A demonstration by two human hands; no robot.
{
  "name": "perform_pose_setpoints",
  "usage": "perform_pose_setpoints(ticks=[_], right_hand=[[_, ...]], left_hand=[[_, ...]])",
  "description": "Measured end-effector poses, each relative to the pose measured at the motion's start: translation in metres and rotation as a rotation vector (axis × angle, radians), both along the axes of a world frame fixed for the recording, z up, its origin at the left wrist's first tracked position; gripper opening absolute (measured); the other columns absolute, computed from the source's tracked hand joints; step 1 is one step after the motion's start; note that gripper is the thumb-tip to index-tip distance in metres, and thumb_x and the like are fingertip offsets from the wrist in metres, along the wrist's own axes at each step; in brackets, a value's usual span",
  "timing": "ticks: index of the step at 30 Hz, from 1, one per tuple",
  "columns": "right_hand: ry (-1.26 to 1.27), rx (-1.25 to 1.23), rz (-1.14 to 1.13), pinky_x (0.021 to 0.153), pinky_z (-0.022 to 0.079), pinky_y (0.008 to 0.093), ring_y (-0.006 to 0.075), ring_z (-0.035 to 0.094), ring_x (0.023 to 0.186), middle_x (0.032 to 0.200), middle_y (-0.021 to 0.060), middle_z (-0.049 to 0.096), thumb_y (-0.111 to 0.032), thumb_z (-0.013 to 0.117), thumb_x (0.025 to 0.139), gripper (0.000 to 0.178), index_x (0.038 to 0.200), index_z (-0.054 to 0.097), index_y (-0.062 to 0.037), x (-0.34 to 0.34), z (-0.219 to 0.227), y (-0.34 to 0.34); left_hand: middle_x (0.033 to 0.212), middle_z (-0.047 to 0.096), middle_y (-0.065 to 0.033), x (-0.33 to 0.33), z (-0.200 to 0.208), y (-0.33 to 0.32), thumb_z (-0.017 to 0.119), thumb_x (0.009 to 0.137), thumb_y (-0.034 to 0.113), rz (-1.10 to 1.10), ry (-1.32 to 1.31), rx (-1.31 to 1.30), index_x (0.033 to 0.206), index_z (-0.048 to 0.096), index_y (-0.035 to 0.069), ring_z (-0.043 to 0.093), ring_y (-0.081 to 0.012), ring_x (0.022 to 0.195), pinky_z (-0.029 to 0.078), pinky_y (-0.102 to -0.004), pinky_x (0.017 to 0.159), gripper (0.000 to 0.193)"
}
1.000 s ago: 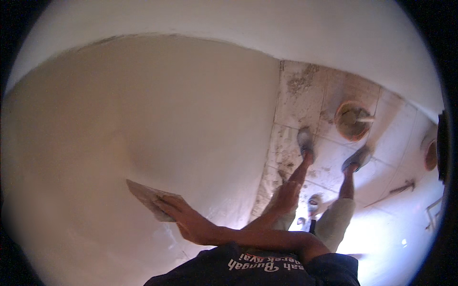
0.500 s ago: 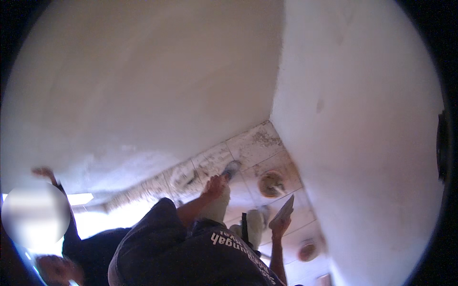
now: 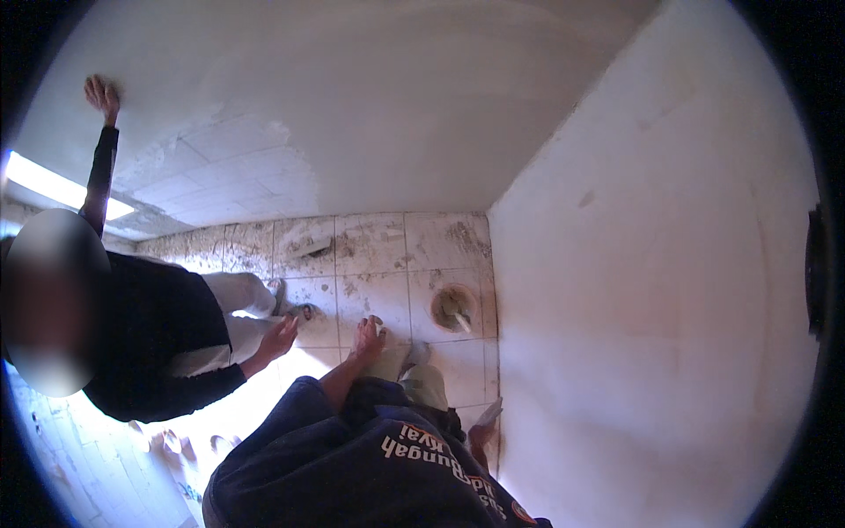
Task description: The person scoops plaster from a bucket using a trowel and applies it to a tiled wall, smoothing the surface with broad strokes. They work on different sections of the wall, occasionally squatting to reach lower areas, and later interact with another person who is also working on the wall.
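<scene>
My left hand point(image 3: 369, 340) is over the tiled floor point(image 3: 374, 299), in front of my light trousers, with its fingers apart and nothing in them. Low by the right wall, my right hand point(image 3: 481, 435) is closed on a flat, pale tool point(image 3: 495, 411) that looks like a plastering float; my shirt hides part of this arm. A round bucket point(image 3: 443, 304) stands on the tiles ahead of my feet, with greyish material and a pale stick-like handle inside.
To the left, a co-worker in dark clothing point(image 3: 163, 326) has one hand point(image 3: 103, 95) up at the smooth far wall point(image 3: 370, 114). Their other hand point(image 3: 282, 336) hangs near my left arm. The right wall point(image 3: 651, 290) is close. Dried splashes and debris point(image 3: 312, 249) mark the floor.
My view has swung, showing more of the co-worker, whose raised hand appears higher. My left hand's fingers have spread. My right hand has drawn back toward my body with the flat tool.
</scene>
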State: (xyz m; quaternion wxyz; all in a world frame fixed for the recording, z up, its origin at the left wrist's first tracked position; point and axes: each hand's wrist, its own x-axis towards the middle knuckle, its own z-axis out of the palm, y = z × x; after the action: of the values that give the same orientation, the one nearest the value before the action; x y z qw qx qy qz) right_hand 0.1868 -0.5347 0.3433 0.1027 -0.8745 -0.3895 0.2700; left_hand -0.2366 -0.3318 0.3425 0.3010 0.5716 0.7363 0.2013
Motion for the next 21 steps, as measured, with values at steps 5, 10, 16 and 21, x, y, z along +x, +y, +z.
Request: perform_pose_setpoints(ticks=[5,10,16,21], right_hand=[[-0.069,-0.057,0.066,0.084,0.049,0.0448,0.0322,0.062,0.097,0.108,0.0202,0.064,-0.005,0.052,0.086,0.048,0.133,0.054,0.0045,-0.019,0.023,-0.049],[-0.130,-0.016,0.117,0.084,0.050,0.0435,0.0314,0.062,0.097,0.108,0.0197,0.064,-0.004,0.053,0.086,0.047,0.132,0.055,0.0046,-0.054,0.043,-0.072],[-0.177,0.088,0.139,0.085,0.051,0.0419,0.0304,0.063,0.097,0.108,0.0192,0.065,-0.004,0.053,0.086,0.046,0.132,0.055,0.0048,-0.097,0.077,-0.071],[-0.177,0.314,0.190,0.085,0.052,0.0406,0.0296,0.064,0.097,0.108,0.0187,0.066,-0.003,0.054,0.086,0.046,0.131,0.056,0.0050,-0.142,0.097,-0.024]], left_hand=[[0.105,0.063,-0.0201,-0.025,-0.010,-0.079,0.071,0.087,0.021,0.140,-0.085,-0.127,0.112,0.057,0.010,0.059,-0.0438,0.105,0.048,-0.0544,0.089,0.031],[0.106,0.068,-0.0247,-0.088,-0.013,-0.155,0.072,0.086,0.027,0.087,-0.361,-0.353,0.105,0.060,0.009,0.063,-0.0437,0.109,0.050,-0.0535,0.092,0.029],[0.105,0.070,-0.0242,-0.166,-0.022,-0.242,0.069,0.088,0.029,0.134,-0.260,-0.283,0.101,0.063,0.009,0.067,-0.0437,0.102,0.053,-0.0529,0.089,0.025],[0.091,0.071,-0.0203,-0.230,-0.037,-0.290,0.070,0.087,0.028,0.133,0.002,0.103,0.092,0.067,0.014,0.071,-0.0393,0.082,0.056,-0.0507,0.068,0.016]])
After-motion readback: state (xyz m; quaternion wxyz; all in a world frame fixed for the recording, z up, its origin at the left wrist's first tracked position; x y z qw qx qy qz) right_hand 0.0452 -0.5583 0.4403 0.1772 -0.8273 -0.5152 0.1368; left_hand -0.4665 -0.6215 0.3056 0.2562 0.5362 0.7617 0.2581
